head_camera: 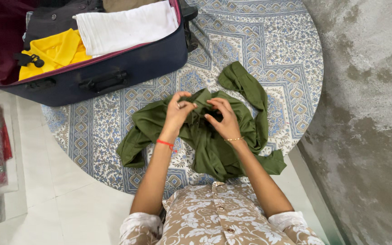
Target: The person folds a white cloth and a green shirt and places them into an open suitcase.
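Blue-and-white patterned cloth (273, 41) covers the round table. At far left lies an open navy suitcase (114, 68) holding white, yellow and dark folded clothes. Near the table's middle sprawls a crumpled green shirt (214, 149). The left hand (178, 111) and right hand (223, 119) both pinch its collar area, fingers curled.

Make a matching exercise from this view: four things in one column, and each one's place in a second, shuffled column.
Things:
1. green shirt
2. yellow garment
3. suitcase
4. red thread band

Places:
A. on the left wrist
B. open on the patterned cloth, upper left
C. folded inside the suitcase, beside a white cloth
D. spread on the patterned cloth, under both hands

Pairs: 1-D, 2-C, 3-B, 4-A. The left hand and right hand both pinch the shirt near its collar.
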